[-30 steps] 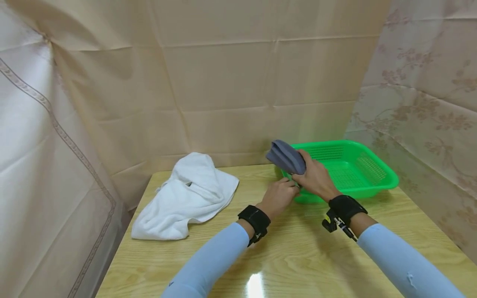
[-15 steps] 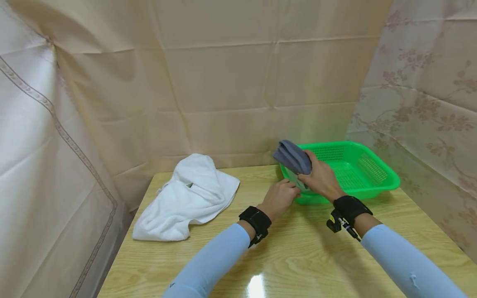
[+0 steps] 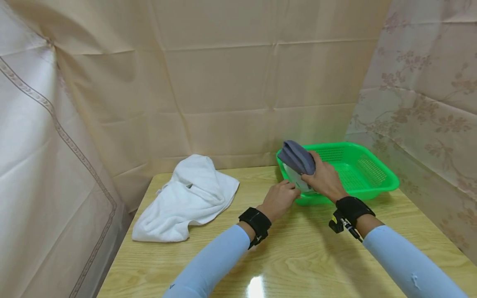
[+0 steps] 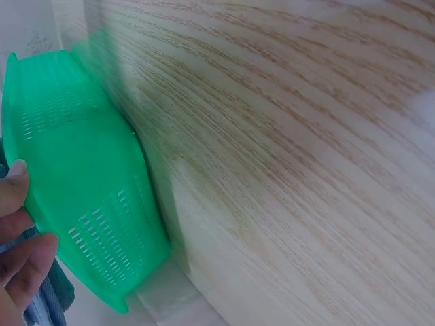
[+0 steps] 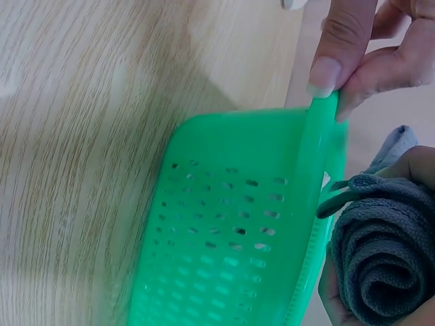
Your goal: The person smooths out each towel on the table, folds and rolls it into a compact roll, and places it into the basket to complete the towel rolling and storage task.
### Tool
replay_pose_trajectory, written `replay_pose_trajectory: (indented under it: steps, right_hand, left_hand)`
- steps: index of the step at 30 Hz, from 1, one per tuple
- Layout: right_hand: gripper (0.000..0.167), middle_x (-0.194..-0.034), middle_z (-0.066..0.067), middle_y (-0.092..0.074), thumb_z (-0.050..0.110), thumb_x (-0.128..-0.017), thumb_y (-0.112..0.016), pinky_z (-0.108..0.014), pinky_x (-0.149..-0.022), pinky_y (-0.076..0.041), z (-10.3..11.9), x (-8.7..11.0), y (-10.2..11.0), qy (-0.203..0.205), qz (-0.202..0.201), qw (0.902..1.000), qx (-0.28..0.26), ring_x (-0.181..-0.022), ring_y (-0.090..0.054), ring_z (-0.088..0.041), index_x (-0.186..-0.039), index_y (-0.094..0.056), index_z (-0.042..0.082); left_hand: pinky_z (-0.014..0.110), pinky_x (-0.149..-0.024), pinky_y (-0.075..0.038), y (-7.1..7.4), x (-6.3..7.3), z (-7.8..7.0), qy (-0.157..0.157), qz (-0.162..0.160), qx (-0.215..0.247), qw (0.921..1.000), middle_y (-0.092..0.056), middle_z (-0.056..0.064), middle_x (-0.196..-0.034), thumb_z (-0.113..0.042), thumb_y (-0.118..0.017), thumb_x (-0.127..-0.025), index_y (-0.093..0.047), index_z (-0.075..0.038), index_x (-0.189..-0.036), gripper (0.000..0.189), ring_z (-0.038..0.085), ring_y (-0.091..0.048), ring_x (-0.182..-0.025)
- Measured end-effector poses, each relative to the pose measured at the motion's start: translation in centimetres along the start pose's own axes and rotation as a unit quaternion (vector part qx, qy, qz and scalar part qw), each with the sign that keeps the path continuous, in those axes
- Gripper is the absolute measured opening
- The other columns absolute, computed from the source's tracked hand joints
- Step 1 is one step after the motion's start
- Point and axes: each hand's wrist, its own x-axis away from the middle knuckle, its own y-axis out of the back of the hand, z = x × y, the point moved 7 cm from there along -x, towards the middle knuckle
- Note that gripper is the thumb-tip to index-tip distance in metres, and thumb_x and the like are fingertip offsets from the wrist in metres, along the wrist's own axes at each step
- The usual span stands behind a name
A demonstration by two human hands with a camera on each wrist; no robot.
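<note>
A green plastic basket (image 3: 389,181) with slotted sides stands on the table at the back right. At its near left corner my left hand (image 3: 279,200) pinches the rim between thumb and fingers, as the right wrist view shows up close. My right hand (image 3: 326,179) grips a rolled dark grey towel (image 3: 297,158), held tilted over the basket's left end. In the right wrist view the towel's spiral end (image 5: 391,272) faces the camera, with a small loop sticking out. Below the roll is a pale patch with faint marks; what it is, I cannot tell.
A crumpled white towel (image 3: 193,198) lies on the left part of the wooden table (image 3: 283,265). Beige cloth (image 3: 223,82) hangs behind the table, and flowered cloth (image 3: 428,103) hangs at the right, close to the basket.
My right hand has moved slightly right with the grey towel, further over the basket. More of the pale patch under the roll shows. My left hand stays at the rim.
</note>
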Motion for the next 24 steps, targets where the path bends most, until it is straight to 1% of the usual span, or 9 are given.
replay_pose_trajectory:
  steps: [7,15,24]
  right_hand:
    - [0.083,-0.118,-0.037,-0.059,0.022,-0.092,-0.072,-0.054,-0.071,-0.049,-0.8,0.1,0.4,-0.01,-0.009,0.9999,0.004,-0.095,-0.061,-0.046,-0.16,-0.027,0.004]
    - [0.084,-0.114,-0.036,-0.06,0.023,-0.091,-0.071,-0.051,-0.067,-0.049,-1.9,0.2,0.8,-0.022,-0.017,0.9996,0.007,-0.089,-0.061,-0.045,-0.16,-0.027,0.005]
    - [0.083,-0.115,-0.037,-0.059,0.021,-0.091,-0.071,-0.052,-0.067,-0.049,-2.8,0.5,1.4,-0.025,-0.023,0.9994,0.004,-0.09,-0.062,-0.046,-0.16,-0.027,0.003]
  left_hand:
    - [0.015,-0.074,-0.052,0.1,0.1,0.0,0.001,-0.005,0.0,1.0,-0.07,-0.007,-0.095,-0.032,-0.072,-0.095,-0.081,-0.025,-0.102,0.014,0.009,-0.062,-0.087]
    - [0.015,-0.072,-0.052,0.0,0.2,0.0,0.002,-0.01,-0.002,0.9999,-0.069,-0.007,-0.092,-0.031,-0.072,-0.096,-0.081,-0.025,-0.101,0.012,0.009,-0.061,-0.086]
    - [0.014,-0.07,-0.051,0.1,0.3,-0.1,0.003,-0.01,-0.007,0.9999,-0.067,-0.008,-0.09,-0.032,-0.071,-0.096,-0.081,-0.026,-0.101,0.013,0.009,-0.06,-0.086]
